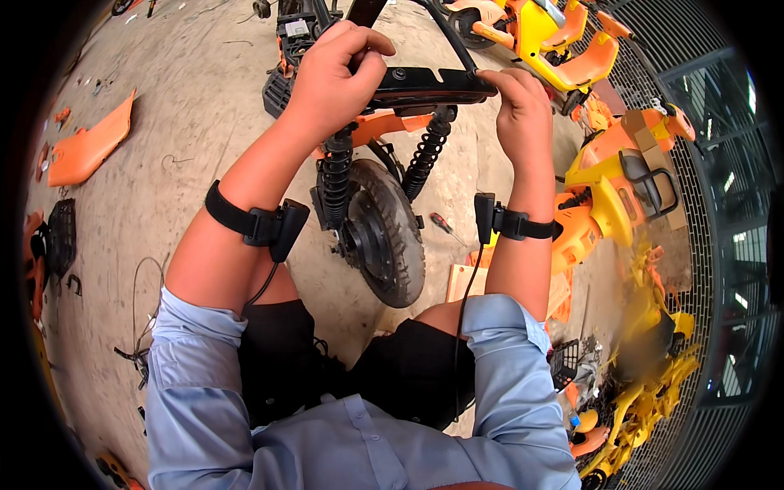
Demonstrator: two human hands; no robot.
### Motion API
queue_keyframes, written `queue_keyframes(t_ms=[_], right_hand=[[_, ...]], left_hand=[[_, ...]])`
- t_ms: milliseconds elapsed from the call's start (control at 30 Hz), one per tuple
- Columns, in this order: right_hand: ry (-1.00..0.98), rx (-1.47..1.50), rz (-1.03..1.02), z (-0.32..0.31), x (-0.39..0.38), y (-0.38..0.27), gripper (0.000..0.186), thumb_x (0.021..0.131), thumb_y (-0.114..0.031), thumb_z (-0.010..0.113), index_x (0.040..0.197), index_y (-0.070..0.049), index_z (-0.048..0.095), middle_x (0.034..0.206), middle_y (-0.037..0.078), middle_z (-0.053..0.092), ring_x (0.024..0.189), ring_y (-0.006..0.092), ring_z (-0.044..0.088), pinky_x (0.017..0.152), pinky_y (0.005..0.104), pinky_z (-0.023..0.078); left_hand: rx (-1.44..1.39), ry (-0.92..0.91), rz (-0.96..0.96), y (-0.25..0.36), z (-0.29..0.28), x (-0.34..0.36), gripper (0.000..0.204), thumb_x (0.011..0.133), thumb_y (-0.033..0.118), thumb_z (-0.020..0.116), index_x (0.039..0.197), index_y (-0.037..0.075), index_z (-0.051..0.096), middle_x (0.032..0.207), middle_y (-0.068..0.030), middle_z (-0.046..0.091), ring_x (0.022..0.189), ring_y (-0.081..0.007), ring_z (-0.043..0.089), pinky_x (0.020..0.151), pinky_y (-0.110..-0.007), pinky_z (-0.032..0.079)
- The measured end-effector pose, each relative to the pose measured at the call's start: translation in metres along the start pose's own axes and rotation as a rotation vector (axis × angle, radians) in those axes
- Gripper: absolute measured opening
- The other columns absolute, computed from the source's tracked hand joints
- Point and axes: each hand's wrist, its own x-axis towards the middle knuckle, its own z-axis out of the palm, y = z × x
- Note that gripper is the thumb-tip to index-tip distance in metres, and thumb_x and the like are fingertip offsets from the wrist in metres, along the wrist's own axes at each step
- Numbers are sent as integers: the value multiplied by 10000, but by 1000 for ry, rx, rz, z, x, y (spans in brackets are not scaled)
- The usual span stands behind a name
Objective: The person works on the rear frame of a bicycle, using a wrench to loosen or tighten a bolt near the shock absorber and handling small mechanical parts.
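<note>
While the curled left hand (339, 77) covers the left end of the black metal scooter frame (420, 86), bent right hand (524, 116) fingers meet its right end, perhaps steadying it; neither grip is clear. Below, two black coil-spring shock absorbers (336, 175) apparently support it above one black-tyred wheel (384, 237).
</note>
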Motion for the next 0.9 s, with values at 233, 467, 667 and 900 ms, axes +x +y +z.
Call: queue_keyframes(t_ms=[233,467,667,900], right_hand=[[-14,-88,-22,-1,3,-5,390,799,69,592,1057,-161,773,963,58,705,935,305,647,830,414,513],[-188,-423,135,-4,3,-66,343,835,-4,604,1148,-82,718,988,114,653,949,317,647,793,424,556],[2,-390,211,-9,15,-73,349,815,-1,628,1148,-55,715,985,140,651,948,346,642,819,446,548],[5,-134,96,-17,13,-27,384,821,57,601,1107,-133,772,948,101,692,955,339,651,830,449,525]], left_hand=[[-3,2,-4,0,1,0,163,911,23,585,990,46,726,854,-7,560,752,-116,521,713,-271,444],[11,-5,-21,-2,-2,-1,161,914,31,585,992,49,724,854,-6,560,750,-118,518,712,-274,444],[29,-2,-11,1,-1,-1,162,918,34,587,1001,52,725,845,-8,549,744,-122,515,702,-274,439],[-5,-23,-2,0,-3,0,165,917,37,589,1010,56,724,847,-12,547,759,-117,532,694,-271,442]])
